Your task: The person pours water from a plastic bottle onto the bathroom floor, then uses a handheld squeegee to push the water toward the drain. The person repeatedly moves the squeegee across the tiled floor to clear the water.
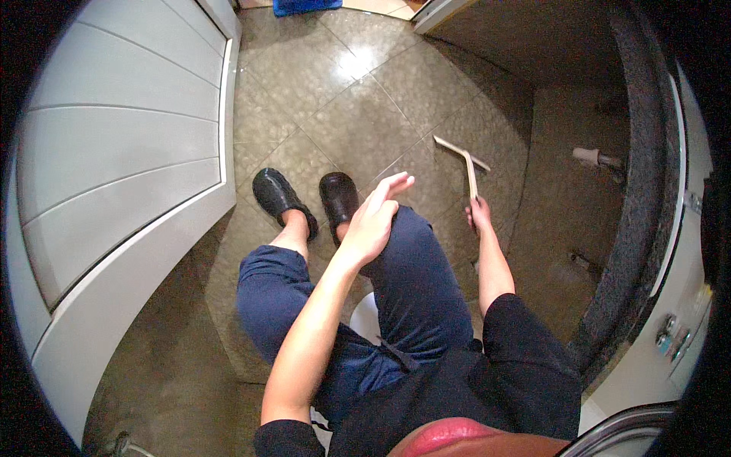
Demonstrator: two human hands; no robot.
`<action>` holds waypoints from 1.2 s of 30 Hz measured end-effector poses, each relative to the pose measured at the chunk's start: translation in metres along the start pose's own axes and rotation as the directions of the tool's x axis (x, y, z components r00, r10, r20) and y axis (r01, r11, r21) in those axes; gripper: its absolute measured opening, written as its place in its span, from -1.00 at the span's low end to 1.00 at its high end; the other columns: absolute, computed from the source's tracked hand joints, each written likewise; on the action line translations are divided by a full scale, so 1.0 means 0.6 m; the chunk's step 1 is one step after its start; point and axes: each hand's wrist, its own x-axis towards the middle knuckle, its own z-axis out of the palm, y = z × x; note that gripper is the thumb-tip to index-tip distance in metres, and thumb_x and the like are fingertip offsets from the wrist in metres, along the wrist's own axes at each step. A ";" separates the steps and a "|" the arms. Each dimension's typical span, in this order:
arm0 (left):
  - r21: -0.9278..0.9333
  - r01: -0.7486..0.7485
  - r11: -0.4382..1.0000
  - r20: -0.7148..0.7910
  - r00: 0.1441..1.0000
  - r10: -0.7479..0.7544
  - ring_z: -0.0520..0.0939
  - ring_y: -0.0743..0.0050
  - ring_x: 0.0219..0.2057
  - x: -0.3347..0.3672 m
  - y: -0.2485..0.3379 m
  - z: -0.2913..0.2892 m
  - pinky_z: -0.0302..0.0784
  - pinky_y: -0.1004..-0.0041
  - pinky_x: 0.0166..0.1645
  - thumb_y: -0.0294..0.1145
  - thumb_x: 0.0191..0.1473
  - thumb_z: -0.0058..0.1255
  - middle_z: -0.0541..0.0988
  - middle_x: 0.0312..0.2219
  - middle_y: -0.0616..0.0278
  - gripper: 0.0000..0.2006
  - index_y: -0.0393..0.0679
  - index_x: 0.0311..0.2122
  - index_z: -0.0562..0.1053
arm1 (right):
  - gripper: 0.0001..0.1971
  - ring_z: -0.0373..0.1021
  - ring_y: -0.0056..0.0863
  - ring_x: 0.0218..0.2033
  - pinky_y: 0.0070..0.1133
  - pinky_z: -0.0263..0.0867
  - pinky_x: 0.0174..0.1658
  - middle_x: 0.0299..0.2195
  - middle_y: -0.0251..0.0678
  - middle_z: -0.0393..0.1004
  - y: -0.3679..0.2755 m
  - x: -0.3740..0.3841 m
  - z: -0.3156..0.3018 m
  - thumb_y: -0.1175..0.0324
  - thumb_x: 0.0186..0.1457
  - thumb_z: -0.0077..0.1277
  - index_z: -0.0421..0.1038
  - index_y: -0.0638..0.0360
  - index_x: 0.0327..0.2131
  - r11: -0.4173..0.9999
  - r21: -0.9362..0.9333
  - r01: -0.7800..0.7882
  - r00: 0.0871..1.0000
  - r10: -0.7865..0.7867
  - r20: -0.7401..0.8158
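Observation:
My right hand (pixel 479 215) is wrapped round the handle of a pale squeegee (pixel 470 174), out to the right of my knees. The squeegee's long thin head lies at the far end of the handle, on or just over the grey tiled floor (pixel 350 126). My left hand (pixel 373 227) rests on my right knee, its fingers stretched out and holding nothing. Both legs, in dark blue trousers (pixel 419 282), are bent, and my feet are in black clogs (pixel 276 192) on the tiles.
A white panelled door (pixel 126 145) stands along the left side. On the right are a dark stone edge (pixel 643 190), a pale-ended pipe fitting (pixel 586 156) and a metal fixture (pixel 671 337) on a white surface. A blue mat (pixel 306 6) lies past the far doorway.

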 end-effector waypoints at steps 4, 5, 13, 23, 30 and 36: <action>-0.143 0.131 0.981 0.131 0.985 -0.112 0.50 0.38 -0.13 0.011 -0.033 -0.008 0.27 0.49 0.01 -0.38 0.03 -0.41 0.57 -0.19 0.21 -0.56 -0.18 0.05 0.26 | -0.72 0.16 -0.69 -0.76 -0.70 0.08 -0.76 -0.59 -0.44 0.29 -0.174 -0.002 0.119 0.33 0.14 -0.12 0.14 0.08 -0.08 0.951 0.217 0.219 0.958 -0.252 0.140; -0.124 0.105 0.987 0.141 0.986 -0.087 0.51 0.40 -0.18 0.011 -0.027 -0.005 0.28 0.50 0.00 -0.36 0.04 -0.40 0.59 -0.25 0.19 -0.58 -0.20 0.01 0.30 | -0.66 0.16 -0.69 -0.73 -0.70 0.10 -0.74 -0.56 -0.44 0.29 -0.204 0.016 0.140 0.33 0.14 -0.12 0.12 0.04 -0.02 0.935 0.260 0.240 0.938 -0.292 0.185; -0.172 0.120 0.978 0.043 0.993 -0.114 0.47 0.25 -0.10 -0.031 0.039 -0.059 0.21 0.33 0.11 -0.31 0.01 -0.34 0.56 -0.32 -0.02 -0.54 -0.35 0.00 0.26 | -0.54 0.36 -0.47 -0.56 -0.49 0.31 -0.52 -0.43 -0.32 0.41 -0.465 -0.064 0.400 0.04 0.16 -0.22 0.12 -0.20 0.13 0.732 -0.241 0.638 0.746 -0.509 0.430; -0.255 0.139 0.957 -0.016 0.989 -0.148 0.51 0.27 -0.16 -0.022 0.018 -0.057 0.26 0.36 0.06 -0.29 0.08 -0.33 0.57 -0.38 -0.02 -0.67 -0.30 -0.13 0.28 | -0.55 0.34 -0.08 -0.08 -0.26 0.24 -0.02 -0.11 -0.08 0.40 -0.194 -0.005 0.233 -0.09 0.16 -0.39 0.17 -0.32 0.10 0.722 -0.481 0.498 0.867 -0.424 0.262; 0.376 -0.046 0.926 -0.069 0.995 0.077 0.40 0.53 -0.31 -0.050 0.118 -0.038 0.32 0.52 -0.09 -0.45 0.04 -0.18 0.48 -0.19 0.29 -0.65 -0.18 -0.02 0.27 | -0.59 0.38 -0.44 -0.59 -0.46 0.32 -0.37 -0.60 -0.26 0.42 0.177 -0.137 0.015 0.00 0.21 -0.38 0.24 -0.19 0.06 0.897 -0.440 0.045 0.987 -0.108 -0.119; 0.497 -0.329 0.803 -0.062 0.909 0.412 0.28 0.28 0.03 -0.095 0.194 -0.005 0.14 0.29 0.13 -0.15 0.01 -0.18 0.15 0.16 0.17 -0.42 -0.15 0.15 0.15 | -0.58 0.18 -0.59 -0.82 -0.58 0.11 -0.76 -0.74 -0.38 0.32 0.197 -0.206 -0.011 -0.05 0.21 -0.41 0.24 -0.21 0.04 0.984 0.092 -0.155 0.966 0.171 -0.196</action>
